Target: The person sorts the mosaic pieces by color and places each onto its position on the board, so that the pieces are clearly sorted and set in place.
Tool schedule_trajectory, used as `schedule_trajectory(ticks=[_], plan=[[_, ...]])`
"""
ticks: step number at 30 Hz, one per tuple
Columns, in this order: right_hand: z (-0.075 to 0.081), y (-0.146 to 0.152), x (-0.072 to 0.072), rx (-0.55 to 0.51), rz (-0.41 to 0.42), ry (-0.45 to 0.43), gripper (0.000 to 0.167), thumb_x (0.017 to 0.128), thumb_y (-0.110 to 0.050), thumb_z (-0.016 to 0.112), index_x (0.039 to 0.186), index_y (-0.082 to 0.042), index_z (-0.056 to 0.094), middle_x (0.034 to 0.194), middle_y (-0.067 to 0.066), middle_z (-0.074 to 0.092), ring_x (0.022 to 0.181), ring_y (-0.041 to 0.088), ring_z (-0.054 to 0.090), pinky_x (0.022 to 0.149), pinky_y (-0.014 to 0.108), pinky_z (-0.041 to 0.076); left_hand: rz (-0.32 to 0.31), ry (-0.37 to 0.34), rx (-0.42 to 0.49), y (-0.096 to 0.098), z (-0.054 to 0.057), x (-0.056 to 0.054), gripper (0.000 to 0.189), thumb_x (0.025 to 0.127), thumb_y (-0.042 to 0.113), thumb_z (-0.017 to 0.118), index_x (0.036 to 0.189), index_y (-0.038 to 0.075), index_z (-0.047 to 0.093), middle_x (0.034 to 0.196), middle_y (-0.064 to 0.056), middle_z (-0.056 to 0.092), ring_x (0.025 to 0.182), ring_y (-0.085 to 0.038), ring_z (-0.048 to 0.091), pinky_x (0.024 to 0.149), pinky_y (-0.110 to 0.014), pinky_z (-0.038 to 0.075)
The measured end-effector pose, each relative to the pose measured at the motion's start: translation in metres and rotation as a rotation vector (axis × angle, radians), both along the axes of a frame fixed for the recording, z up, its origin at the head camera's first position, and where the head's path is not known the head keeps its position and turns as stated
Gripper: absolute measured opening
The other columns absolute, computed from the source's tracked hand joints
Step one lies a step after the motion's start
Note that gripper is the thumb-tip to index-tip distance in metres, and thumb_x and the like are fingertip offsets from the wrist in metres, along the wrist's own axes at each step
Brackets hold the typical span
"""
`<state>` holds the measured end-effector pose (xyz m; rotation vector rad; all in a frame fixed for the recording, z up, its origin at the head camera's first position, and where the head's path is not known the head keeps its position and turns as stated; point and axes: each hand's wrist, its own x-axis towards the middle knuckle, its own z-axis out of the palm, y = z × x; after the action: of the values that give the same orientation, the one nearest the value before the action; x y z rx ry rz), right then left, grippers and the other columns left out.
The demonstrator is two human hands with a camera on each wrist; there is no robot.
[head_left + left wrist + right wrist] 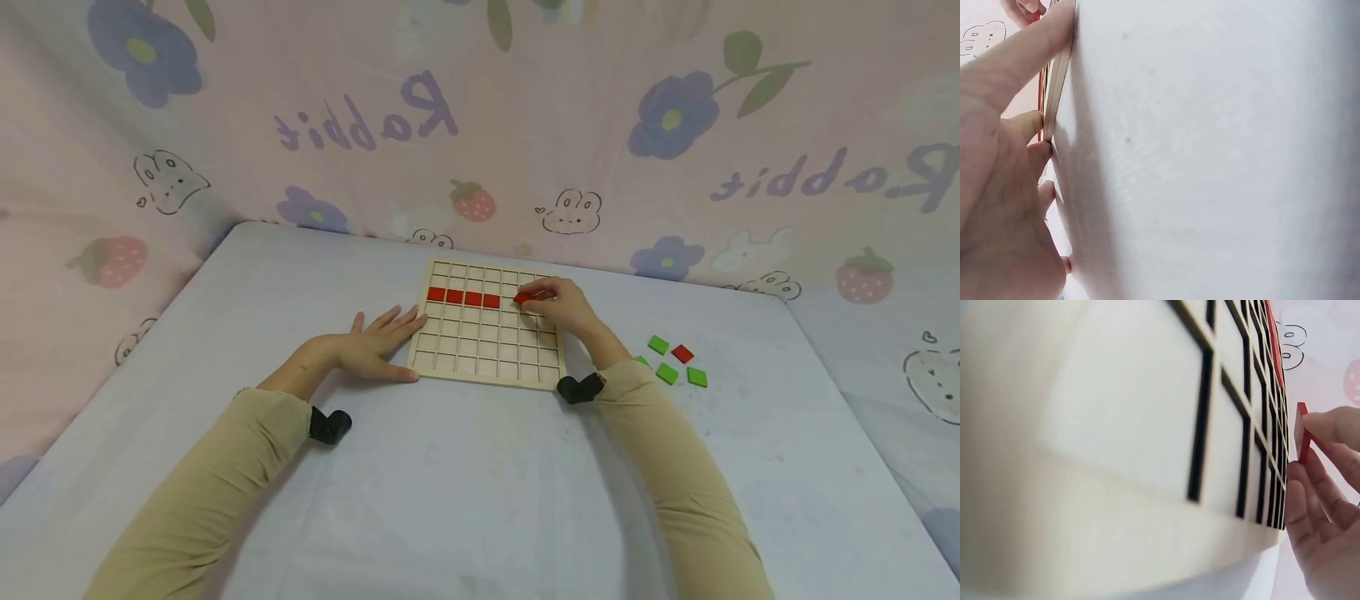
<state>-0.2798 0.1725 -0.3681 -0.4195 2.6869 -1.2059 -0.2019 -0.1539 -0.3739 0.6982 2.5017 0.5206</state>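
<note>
A pale wooden grid board lies on the table with a row of several red square tiles set in its cells near the far side. My right hand is over the board's right part and pinches one more red tile between thumb and fingers, just above the cells to the right of that row. At the board's left edge my left hand lies with fingers spread and straight, fingertips and thumb right at the rim. In the left wrist view, the thumb reaches along the board's side.
Right of the board, several loose green tiles and one red tile lie on the white-covered table. One green tile is partly hidden by the right arm. A printed fabric backdrop rises behind the table.
</note>
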Motion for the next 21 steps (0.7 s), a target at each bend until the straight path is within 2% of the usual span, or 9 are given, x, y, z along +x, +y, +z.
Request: schedule_trajectory(ticks=[9,15,21], plan=[[0.000,-0.007,-0.001,0.045,0.023,-0.023,0.031,0.091,-0.013,0.064,0.121,-0.003,0.065,0.122,0.016,0.062,0.111,0.031,0.058,0.093,0.043,0.047,-0.004,0.001,0.001,0.000,0.002,0.000,0.095,0.090,0.050,0.060,0.156,0.015,0.000,0.162,-0.010,-0.010,0.147,-0.034,-0.016,0.105,-0.069,-0.019],[0.002,-0.013,-0.002,0.091,0.035,-0.018,0.030,0.091,-0.013,0.064,0.120,-0.005,0.065,0.123,0.015,0.061,0.113,0.031,0.058,0.096,0.045,0.046,-0.003,0.000,0.000,-0.001,0.003,0.000,0.095,0.090,0.050,0.060,0.155,0.015,0.001,0.162,-0.010,-0.010,0.147,-0.035,-0.016,0.105,-0.069,-0.018],[0.000,-0.016,-0.003,0.087,0.048,-0.009,0.031,0.089,-0.008,0.064,0.120,-0.005,0.066,0.124,0.015,0.061,0.113,0.031,0.057,0.096,0.045,0.046,-0.005,0.000,0.000,0.000,0.002,0.000,0.095,0.090,0.050,0.059,0.156,0.015,0.000,0.162,-0.010,-0.010,0.147,-0.034,-0.016,0.105,-0.069,-0.018]])
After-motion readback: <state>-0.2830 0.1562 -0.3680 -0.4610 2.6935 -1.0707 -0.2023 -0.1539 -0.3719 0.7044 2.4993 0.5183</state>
